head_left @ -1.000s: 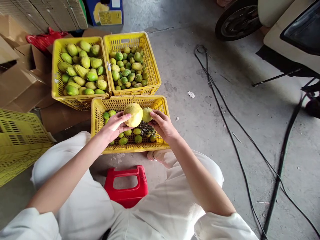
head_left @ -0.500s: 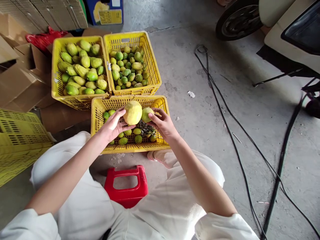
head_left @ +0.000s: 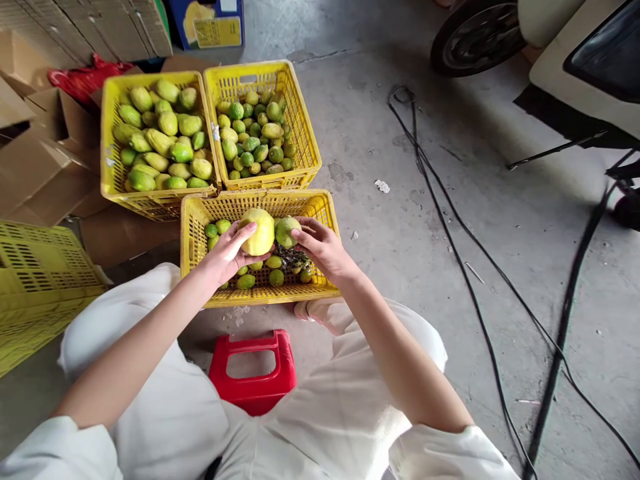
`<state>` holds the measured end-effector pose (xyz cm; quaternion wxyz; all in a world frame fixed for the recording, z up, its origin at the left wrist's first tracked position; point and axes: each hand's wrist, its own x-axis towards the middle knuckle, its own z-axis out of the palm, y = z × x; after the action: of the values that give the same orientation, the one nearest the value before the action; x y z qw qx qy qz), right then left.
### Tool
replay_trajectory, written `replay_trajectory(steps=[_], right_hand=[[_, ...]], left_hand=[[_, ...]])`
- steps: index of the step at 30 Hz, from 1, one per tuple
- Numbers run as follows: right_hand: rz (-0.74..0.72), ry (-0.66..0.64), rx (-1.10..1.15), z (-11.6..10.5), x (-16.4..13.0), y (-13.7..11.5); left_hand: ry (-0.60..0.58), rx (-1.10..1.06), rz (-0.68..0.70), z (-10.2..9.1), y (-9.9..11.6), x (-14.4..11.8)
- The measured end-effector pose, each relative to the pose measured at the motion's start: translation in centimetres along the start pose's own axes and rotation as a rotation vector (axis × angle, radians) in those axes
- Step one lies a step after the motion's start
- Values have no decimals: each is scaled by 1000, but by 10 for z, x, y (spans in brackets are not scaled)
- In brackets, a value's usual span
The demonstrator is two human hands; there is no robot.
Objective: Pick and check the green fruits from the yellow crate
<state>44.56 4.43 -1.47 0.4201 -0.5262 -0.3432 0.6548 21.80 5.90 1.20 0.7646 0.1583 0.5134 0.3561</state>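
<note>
My left hand [head_left: 231, 255] is wrapped round a large yellow lemon [head_left: 258, 232], thumb on its near side. A smaller green lemon [head_left: 287, 232] is pinched in my right hand [head_left: 323, 247], close beside the yellow one. Both fruits are held above the front yellow crate [head_left: 260, 299]. Inside that crate lie several small green lemons [head_left: 245, 281] and a dark, crumpled clump [head_left: 293, 259] that I cannot make out. My hands and the held fruit hide part of the crate's inside.
Behind stand a left crate [head_left: 106, 133] of larger green-yellow fruit and a right crate [head_left: 314, 143] of smaller ones. A red stool [head_left: 253, 393] is between my legs. Cardboard [head_left: 35, 167] lies left; black cables [head_left: 465, 247] and a vehicle [head_left: 560, 53] are right.
The yellow lemon has turned in my left hand and shifted slightly left and down. The green lemon has moved a little left with my right fingers.
</note>
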Motion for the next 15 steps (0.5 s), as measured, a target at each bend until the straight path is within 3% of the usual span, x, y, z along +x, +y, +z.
replay_trajectory(steps=[7, 15], right_hand=[[1, 1, 5, 2, 0, -1], [97, 20, 156, 3, -2, -6]], left_hand=[[-76, 44, -14, -1, -4, 1], [-3, -17, 47, 0, -8, 1]])
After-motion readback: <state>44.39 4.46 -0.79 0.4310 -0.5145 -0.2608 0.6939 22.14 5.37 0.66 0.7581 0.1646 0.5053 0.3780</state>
